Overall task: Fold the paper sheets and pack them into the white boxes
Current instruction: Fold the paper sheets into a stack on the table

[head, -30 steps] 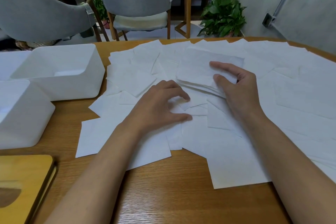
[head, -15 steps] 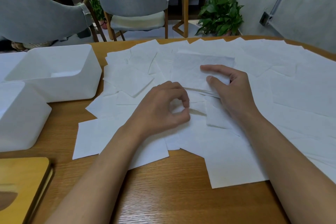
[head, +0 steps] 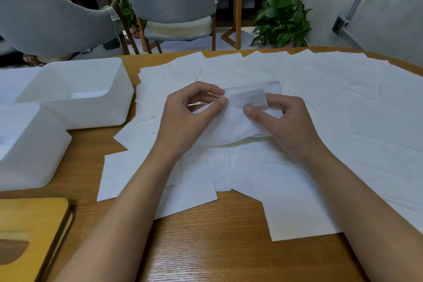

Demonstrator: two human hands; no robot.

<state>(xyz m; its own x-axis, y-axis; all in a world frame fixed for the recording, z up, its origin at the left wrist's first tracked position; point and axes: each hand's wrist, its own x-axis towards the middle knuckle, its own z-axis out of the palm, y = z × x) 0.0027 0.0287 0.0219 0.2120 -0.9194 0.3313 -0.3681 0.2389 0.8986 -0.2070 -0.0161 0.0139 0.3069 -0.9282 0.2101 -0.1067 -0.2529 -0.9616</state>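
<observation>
The thin white paper sheet (head: 231,126) sags just above the table, long axis running hand to hand: left hand (head: 190,117) pinches one edge, right hand (head: 286,123) pinches seemingly a doubled flap, and the open white plastic box (head: 98,112) lies nearer the left.

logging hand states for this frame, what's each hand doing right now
Left hand: closed, pinching the left side of a lifted paper sheet.
Right hand: closed, pinching the same sheet's right side.
</observation>
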